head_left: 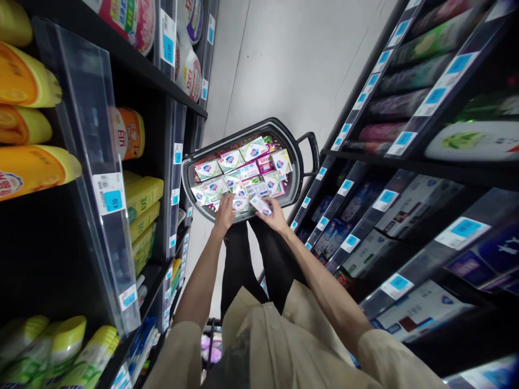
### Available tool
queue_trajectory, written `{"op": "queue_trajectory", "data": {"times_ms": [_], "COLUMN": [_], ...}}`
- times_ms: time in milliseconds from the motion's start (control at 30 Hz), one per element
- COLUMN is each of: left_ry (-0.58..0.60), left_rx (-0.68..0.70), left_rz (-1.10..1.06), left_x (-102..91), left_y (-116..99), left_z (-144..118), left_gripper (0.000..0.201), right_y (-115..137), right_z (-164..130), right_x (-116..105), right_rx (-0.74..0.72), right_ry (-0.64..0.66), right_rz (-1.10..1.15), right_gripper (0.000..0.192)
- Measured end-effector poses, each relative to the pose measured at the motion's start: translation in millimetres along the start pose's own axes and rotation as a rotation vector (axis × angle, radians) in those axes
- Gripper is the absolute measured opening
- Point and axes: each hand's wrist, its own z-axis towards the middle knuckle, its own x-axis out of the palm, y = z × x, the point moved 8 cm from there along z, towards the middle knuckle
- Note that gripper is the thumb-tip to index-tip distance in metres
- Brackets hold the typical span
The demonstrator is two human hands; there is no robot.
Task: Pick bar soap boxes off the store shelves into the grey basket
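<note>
A dark grey shopping basket point(298, 162) stands on the floor in the aisle ahead of me, filled with several small boxed soap packs point(231, 161) in white, blue, pink and green. My left hand point(224, 212) rests on the packs at the basket's near edge, fingers down among them. My right hand point(274, 213) is at the same near edge and grips one small white and blue soap pack point(260, 205).
Shelves rise on both sides. Yellow and orange bottles point(24, 86) and clear dividers point(89, 135) fill the left shelf. Boxed toothpaste point(409, 208) and blue price tags line the right shelf. Pale floor point(292, 59) lies beyond the basket.
</note>
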Motion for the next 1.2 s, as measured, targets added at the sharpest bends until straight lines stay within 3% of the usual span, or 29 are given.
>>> {"op": "queue_trajectory", "data": {"times_ms": [100,233,333,467,567,700,867,1000,1200], "left_ry": [-0.038,-0.042,-0.026,0.022,0.02,0.009,-0.001,-0.018,-0.035], "left_rx": [-0.036,-0.084,-0.081,-0.072,-0.089,-0.106,-0.12,-0.131,-0.134], "left_rz": [-0.078,-0.103,-0.071,-0.031,-0.012,0.045,0.086,0.009,-0.028], "left_x": [-3.6,-8.1,-8.9,-1.1,4.9,9.3,6.4,2.8,0.4], "left_y": [15.8,28.4,26.9,19.0,14.7,9.9,6.4,8.4,13.4], "left_z": [-7.4,-14.7,-15.4,-12.3,-9.6,-7.4,-5.2,-3.7,-4.7], "left_gripper": [0.087,0.087,0.089,0.088,0.086,0.079,0.067,0.062,0.069], "right_y": [23.8,36.4,34.0,8.8,4.0,4.6,7.9,-1.1,-7.2], "right_z": [-4.1,-6.0,-3.8,-1.0,0.6,1.2,-0.1,0.8,10.7], "right_x": [8.5,14.1,11.5,12.7,18.1,22.4,27.0,29.4,25.8], "right_rx": [-0.223,-0.269,-0.167,0.223,0.355,0.416,0.382,0.434,0.361], "right_ry": [0.03,0.018,-0.027,-0.044,-0.033,-0.013,0.08,0.091,0.131], "right_rz": [-0.198,-0.255,-0.137,0.185,0.412,0.578,0.599,0.652,0.455], "right_gripper": [0.056,0.064,0.063,0.056,0.056,0.058,0.049,0.048,0.067]}}
